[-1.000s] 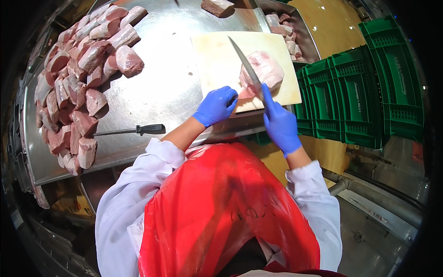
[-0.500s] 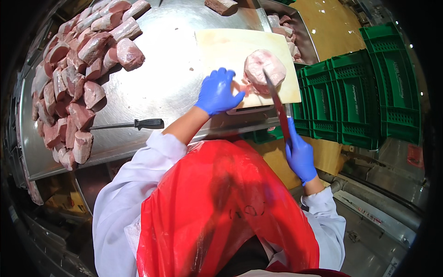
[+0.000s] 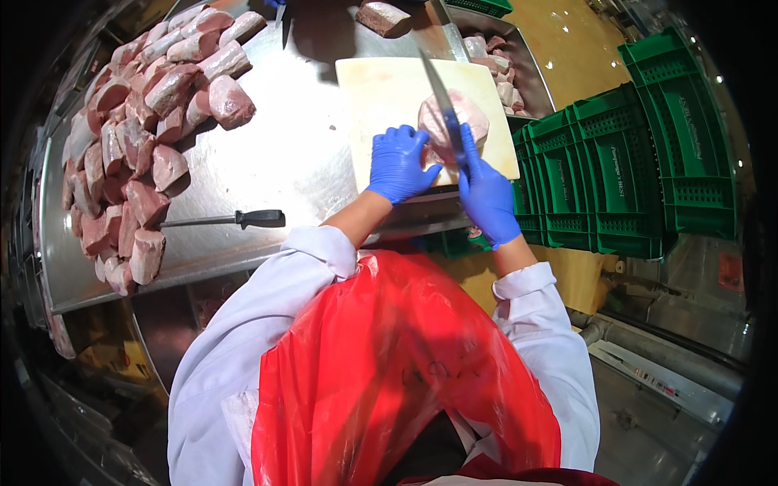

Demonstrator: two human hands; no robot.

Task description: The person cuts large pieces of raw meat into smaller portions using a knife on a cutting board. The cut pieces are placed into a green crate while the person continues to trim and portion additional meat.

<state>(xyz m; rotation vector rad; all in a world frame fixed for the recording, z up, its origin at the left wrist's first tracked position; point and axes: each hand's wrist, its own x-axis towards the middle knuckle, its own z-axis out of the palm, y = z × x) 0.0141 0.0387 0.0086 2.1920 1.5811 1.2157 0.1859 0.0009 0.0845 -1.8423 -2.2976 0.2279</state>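
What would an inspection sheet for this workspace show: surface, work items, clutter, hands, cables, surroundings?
Surface: metal table with a pale cutting board.
Work items: round meat piece on the board; knife overlapping it in view.
Clutter: meat pile at left, sharpening steel beside it, lone meat piece near the top.
Hands: left hand open beside the round meat piece, contact unclear; right hand gripping the knife.
Cables: nothing seen near the hands.
Surroundings: green crates right of the board, metal tray of meat pieces at upper right.

1. The knife (image 3: 441,101) covers part of the round meat (image 3: 472,115).
2. The right hand (image 3: 490,198) hides the knife's back end.
3. Something blue (image 3: 275,2) is cut off by the top edge, too small to tell.
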